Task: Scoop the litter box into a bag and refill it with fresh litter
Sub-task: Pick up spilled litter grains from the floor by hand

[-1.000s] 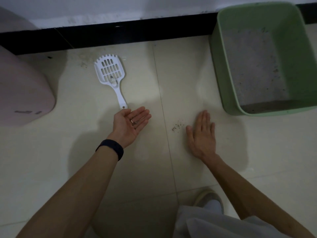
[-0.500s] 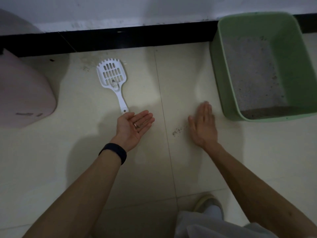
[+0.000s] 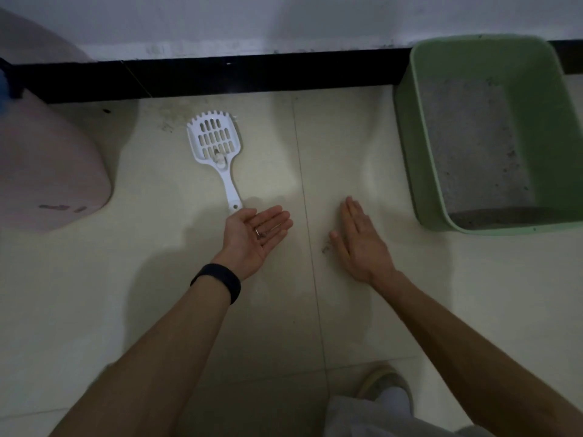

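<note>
Since the earlier frame the right hand (image 3: pixel 359 244) had edged left over the floor (image 3: pixel 157 279), bringing its thumb just beside a small scatter of dark grains (image 3: pixel 326 247). Its fingers (image 3: pixel 353 212) lay straight and pressed together, back of the hand up, holding nothing; I could not tell whether the palm touched the tile. The left hand (image 3: pixel 255 238) waited palm up across the grout line, fingers (image 3: pixel 277 222) loosely extended and slightly cupped, gripping nothing, with a thin ring (image 3: pixel 257 231) on one and a black band (image 3: pixel 220 280) at the wrist. Just beyond its heel lay the scoop (image 3: pixel 217 146), flat on the glossy cream tile: white hard plastic, slotted, toothed at the far edge. The litter box (image 3: pixel 410 146), green plastic with rounded corners, stood at the right against the skirting, holding a thin layer of grey, speckled litter (image 3: pixel 473 146). A smooth, rounded pink bin (image 3: pixel 47 171) sat at the far left.
</note>
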A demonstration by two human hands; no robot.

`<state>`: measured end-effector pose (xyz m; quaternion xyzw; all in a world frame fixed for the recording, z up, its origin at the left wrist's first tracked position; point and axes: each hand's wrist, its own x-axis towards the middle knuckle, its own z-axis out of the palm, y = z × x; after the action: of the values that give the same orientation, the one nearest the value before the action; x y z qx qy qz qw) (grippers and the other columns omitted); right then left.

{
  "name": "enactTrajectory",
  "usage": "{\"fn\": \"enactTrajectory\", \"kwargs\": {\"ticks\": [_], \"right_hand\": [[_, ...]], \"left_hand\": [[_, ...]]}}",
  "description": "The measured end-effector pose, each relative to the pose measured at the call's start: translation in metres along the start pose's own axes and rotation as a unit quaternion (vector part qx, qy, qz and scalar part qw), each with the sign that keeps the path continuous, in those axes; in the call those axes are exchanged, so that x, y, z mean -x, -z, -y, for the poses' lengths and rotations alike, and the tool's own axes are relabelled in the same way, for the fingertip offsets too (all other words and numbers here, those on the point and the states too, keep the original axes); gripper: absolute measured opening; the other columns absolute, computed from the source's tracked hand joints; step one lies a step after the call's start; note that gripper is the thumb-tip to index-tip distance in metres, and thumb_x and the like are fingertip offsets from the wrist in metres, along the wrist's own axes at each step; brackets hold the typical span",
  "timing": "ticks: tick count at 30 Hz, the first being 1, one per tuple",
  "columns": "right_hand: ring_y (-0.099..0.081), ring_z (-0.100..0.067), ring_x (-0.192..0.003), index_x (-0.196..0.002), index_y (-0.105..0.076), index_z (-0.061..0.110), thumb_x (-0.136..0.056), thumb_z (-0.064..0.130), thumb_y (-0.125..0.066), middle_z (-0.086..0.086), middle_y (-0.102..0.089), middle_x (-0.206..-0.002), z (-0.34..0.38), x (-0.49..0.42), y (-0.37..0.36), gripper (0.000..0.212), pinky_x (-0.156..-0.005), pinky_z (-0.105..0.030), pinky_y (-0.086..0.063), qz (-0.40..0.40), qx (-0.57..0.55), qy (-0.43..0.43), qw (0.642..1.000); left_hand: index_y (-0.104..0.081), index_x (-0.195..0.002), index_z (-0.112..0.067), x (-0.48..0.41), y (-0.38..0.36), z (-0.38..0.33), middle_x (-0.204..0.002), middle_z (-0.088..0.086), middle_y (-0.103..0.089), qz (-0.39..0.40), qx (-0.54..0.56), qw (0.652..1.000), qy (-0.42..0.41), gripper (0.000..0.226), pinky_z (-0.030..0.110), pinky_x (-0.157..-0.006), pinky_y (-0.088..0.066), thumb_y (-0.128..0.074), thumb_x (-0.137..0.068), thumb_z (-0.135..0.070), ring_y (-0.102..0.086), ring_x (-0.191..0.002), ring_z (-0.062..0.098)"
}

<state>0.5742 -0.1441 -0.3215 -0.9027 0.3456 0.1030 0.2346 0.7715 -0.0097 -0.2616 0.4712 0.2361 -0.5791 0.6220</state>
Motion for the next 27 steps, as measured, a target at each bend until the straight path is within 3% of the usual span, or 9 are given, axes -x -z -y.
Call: {"fn": "enactTrajectory", "kwargs": {"ticks": [10,19,21,24,27], "right_hand": [[0.009,-0.013,-0.15,-0.157,0.003,0.012,-0.104,0.046,-0.013,-0.001,0.01,-0.164,0.012,-0.068,0.028,0.064,-0.123,-0.038,-0.001,0.074,0.097,0.045,0.992],[-0.002,-0.013,-0.151,-0.156,-0.014,0.013,-0.103,0.047,-0.011,-0.001,-0.006,-0.163,-0.007,0.043,-0.002,0.063,-0.121,-0.042,-0.018,0.067,0.083,0.135,0.985],[-0.012,-0.017,-0.15,-0.155,-0.022,0.011,-0.102,0.05,-0.019,-0.005,-0.016,-0.162,-0.011,0.05,-0.002,0.066,-0.12,-0.041,-0.023,0.028,0.06,0.102,0.993],[-0.031,-0.028,-0.14,-0.151,-0.03,0.011,-0.095,0.057,-0.042,-0.011,-0.034,-0.154,-0.016,0.046,0.003,0.074,-0.113,-0.04,-0.035,-0.062,0.022,-0.045,0.997],[-0.036,-0.029,-0.127,-0.145,-0.036,0.014,-0.087,0.063,-0.055,-0.011,-0.04,-0.141,-0.005,0.037,0.004,0.078,-0.102,-0.04,-0.043,-0.072,-0.002,-0.126,0.989]], "left_hand": [[-0.066,-0.114,0.004,0.002,0.004,-0.009,-0.112,0.02,-0.071,-0.001,0.002,1.0,-0.01,0.047,0.034,-0.088,-0.054,-0.034,-0.098,-0.025,-0.07,-0.103,0.031],[-0.068,-0.111,0.003,-0.005,-0.007,0.001,-0.111,0.019,-0.072,0.003,-0.01,1.0,0.001,0.045,0.034,-0.089,-0.055,-0.034,-0.097,-0.024,-0.071,-0.1,0.029],[-0.068,-0.111,0.002,-0.007,-0.009,0.004,-0.111,0.018,-0.072,0.005,-0.019,1.0,0.007,0.045,0.033,-0.088,-0.055,-0.034,-0.098,-0.024,-0.072,-0.099,0.029],[-0.068,-0.111,0.002,-0.008,-0.01,0.007,-0.11,0.018,-0.072,0.006,-0.024,1.0,0.011,0.046,0.034,-0.09,-0.054,-0.033,-0.098,-0.025,-0.072,-0.098,0.029],[-0.067,-0.114,0.002,-0.009,-0.009,0.007,-0.112,0.018,-0.072,0.005,-0.023,1.0,0.007,0.046,0.035,-0.095,-0.053,-0.034,-0.098,-0.025,-0.071,-0.102,0.029]]}}
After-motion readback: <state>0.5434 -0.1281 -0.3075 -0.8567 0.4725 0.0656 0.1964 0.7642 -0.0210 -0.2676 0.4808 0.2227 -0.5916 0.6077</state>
